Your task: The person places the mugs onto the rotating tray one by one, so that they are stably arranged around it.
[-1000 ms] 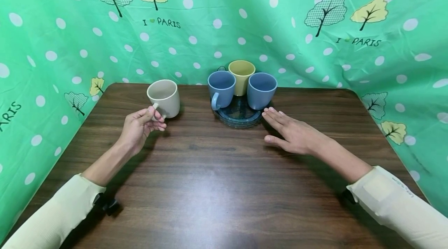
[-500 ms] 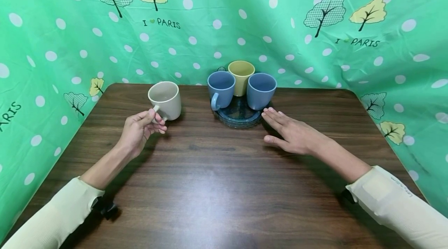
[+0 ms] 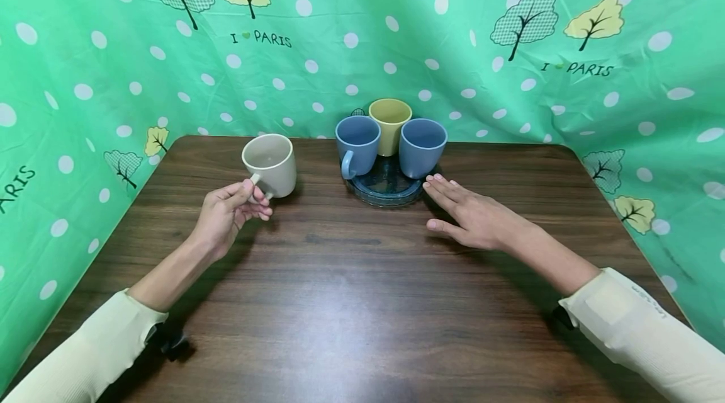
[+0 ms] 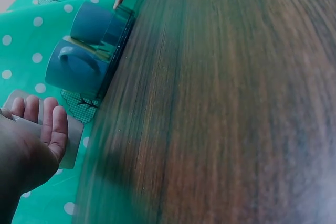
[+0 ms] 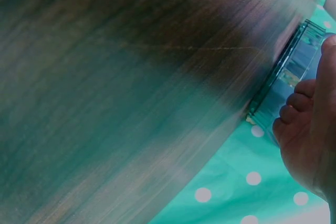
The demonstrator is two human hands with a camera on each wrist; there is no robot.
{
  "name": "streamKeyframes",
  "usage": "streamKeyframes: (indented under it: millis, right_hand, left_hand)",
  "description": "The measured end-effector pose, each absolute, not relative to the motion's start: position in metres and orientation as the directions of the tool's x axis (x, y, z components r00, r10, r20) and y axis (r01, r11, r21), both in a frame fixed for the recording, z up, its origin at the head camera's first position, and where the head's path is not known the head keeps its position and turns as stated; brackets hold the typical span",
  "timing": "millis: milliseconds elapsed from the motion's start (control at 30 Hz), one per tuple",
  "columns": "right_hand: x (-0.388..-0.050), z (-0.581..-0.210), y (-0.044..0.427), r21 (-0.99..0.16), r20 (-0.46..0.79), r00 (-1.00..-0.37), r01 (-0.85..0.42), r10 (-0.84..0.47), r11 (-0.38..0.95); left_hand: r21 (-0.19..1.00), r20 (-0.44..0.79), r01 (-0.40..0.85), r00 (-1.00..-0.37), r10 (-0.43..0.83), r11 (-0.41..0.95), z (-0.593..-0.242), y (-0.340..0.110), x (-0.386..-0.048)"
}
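Note:
My left hand (image 3: 226,214) pinches the handle of a cream mug (image 3: 277,173), which is upright over the left back of the table; whether its base touches the wood I cannot tell. On a round, clear bluish tray (image 3: 387,198) at the back stand a blue mug (image 3: 360,145) with its handle forward, a yellow cup (image 3: 391,123) behind, and a second blue cup (image 3: 421,148) at the right. No handle shows on the last two. My right hand (image 3: 476,217) has straight fingers, their tips at the tray's right front edge. The left wrist view shows the cream mug (image 4: 73,140) partly behind the fingers.
The brown wooden table (image 3: 340,302) reaches back to a green dotted curtain (image 3: 396,44) printed with trees. The tray stands close to that curtain. A small black device (image 3: 170,343) sits under the left sleeve.
The cream mug has shifted slightly to the right and toward me, held in the left hand. My right hand stays at the tray's edge, and the cups on the tray have not moved.

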State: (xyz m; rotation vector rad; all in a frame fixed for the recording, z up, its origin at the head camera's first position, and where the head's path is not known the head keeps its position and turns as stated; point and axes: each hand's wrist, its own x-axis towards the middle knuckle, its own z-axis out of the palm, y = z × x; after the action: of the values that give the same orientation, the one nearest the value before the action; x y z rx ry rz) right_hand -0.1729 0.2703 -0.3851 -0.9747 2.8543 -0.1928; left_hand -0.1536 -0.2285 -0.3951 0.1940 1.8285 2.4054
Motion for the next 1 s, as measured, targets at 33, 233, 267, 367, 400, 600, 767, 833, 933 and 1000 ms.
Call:
streamKeyframes:
  millis: [33,233,267,367,400,600,767,833,933,1000]
  right_hand:
    - [-0.173,-0.385,0.27,-0.158,-0.072,-0.786,-0.599,-0.614,0.785]
    - [-0.173,-0.385,0.27,-0.156,-0.072,-0.784,-0.601,-0.616,0.784]
    - [-0.173,-0.385,0.27,-0.157,-0.072,-0.784,-0.601,-0.616,0.783]
    - [-0.173,-0.385,0.271,-0.156,-0.074,-0.784,-0.601,-0.616,0.784]
    - [-0.173,-0.385,0.271,-0.156,-0.074,-0.784,-0.602,-0.617,0.783]
    - [-0.173,-0.385,0.271,-0.158,-0.077,-0.783,-0.602,-0.617,0.783]
    - [-0.173,-0.386,0.272,-0.156,-0.079,-0.782,-0.603,-0.619,0.782]
    - [-0.173,-0.386,0.272,-0.155,-0.077,-0.781,-0.604,-0.619,0.782]
    - [-0.174,-0.386,0.271,-0.154,-0.075,-0.781,-0.605,-0.62,0.781]
    - [-0.173,-0.386,0.271,-0.153,-0.074,-0.781,-0.605,-0.62,0.781]
  left_hand:
    - [0.964,0.034,-0.013,-0.985,0.169,-0.266,-0.395,-0.228,-0.153]
    - [0.965,0.052,0.001,-0.981,0.188,-0.262,-0.396,-0.226,-0.151]
    - [0.966,0.055,0.003,-0.98,0.191,-0.26,-0.396,-0.225,-0.151]
    - [0.967,0.063,0.009,-0.977,0.203,-0.254,-0.397,-0.224,-0.149]
    - [0.968,0.065,0.011,-0.976,0.207,-0.251,-0.397,-0.224,-0.149]
    - [0.971,0.068,0.013,-0.972,0.227,-0.238,-0.399,-0.222,-0.146]
    - [0.972,0.066,0.009,-0.969,0.237,-0.234,-0.399,-0.219,-0.145]
    - [0.972,0.068,0.011,-0.969,0.239,-0.235,-0.399,-0.218,-0.144]
    - [0.973,0.072,0.013,-0.967,0.245,-0.232,-0.399,-0.217,-0.143]
    - [0.973,0.073,0.014,-0.966,0.249,-0.229,-0.399,-0.216,-0.142]
